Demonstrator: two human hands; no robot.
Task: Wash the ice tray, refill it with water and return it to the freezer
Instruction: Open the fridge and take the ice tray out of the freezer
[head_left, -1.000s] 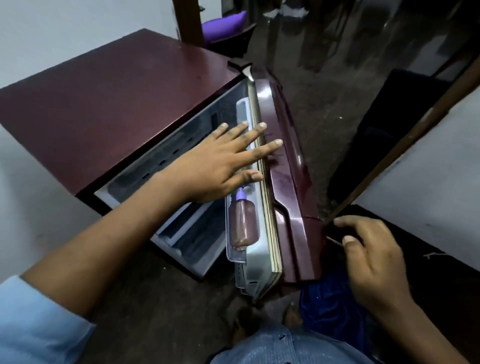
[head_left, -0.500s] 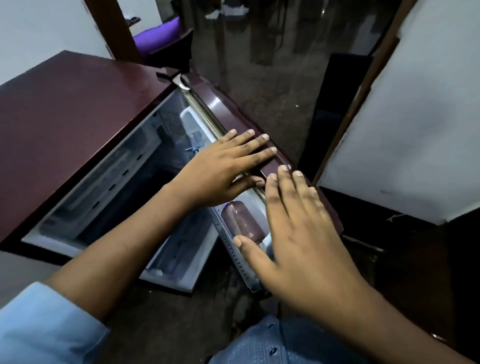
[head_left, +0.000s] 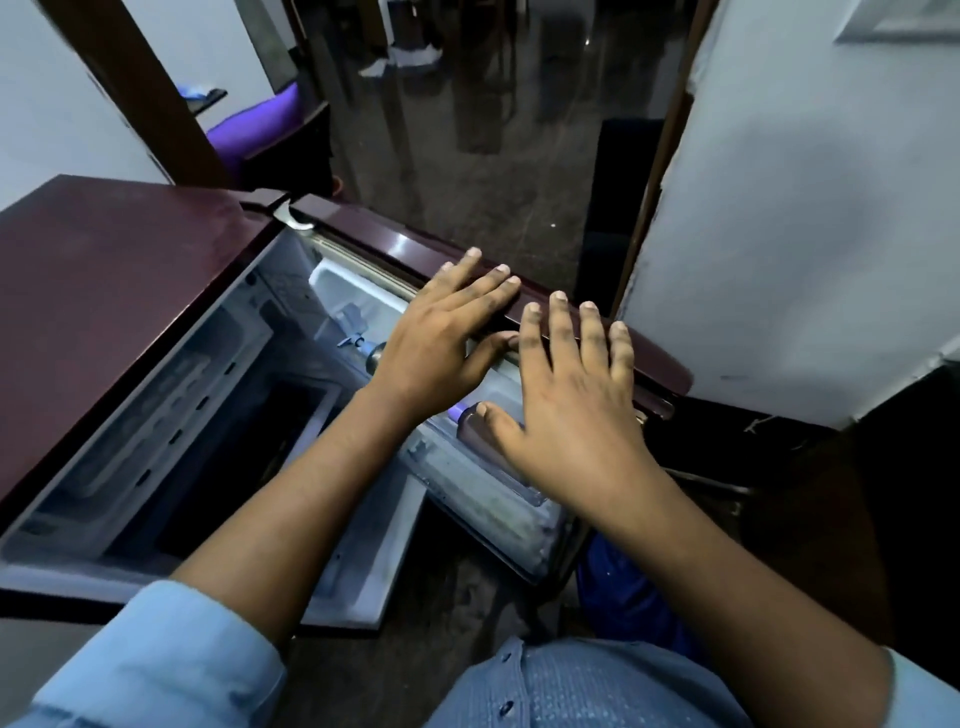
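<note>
A small dark red fridge (head_left: 119, 291) stands with its door (head_left: 374, 236) swung open. Both hands lie on the top edge of the door, side by side.

The left hand (head_left: 436, 343) is nearer the door's hinge. Its fingers (head_left: 493, 286) are straight and flat on the edge, and they grip nothing. The right hand (head_left: 571, 405) is just beside it, farther from the hinge. Its fingers (head_left: 558, 322) are straight and spread out too, and they hold nothing.

On the inside of the door is a clear shelf (head_left: 483, 483). 1 brown bottle (head_left: 470, 431) with a purple cap stands in it, right under the right thumb.

Behind the door, the inside of the fridge is dark. I cannot tell where the ice tray is.

Past the door is a dark shiny floor (head_left: 467, 197). A white wall (head_left: 805, 234) stands close to the door's free end.
</note>
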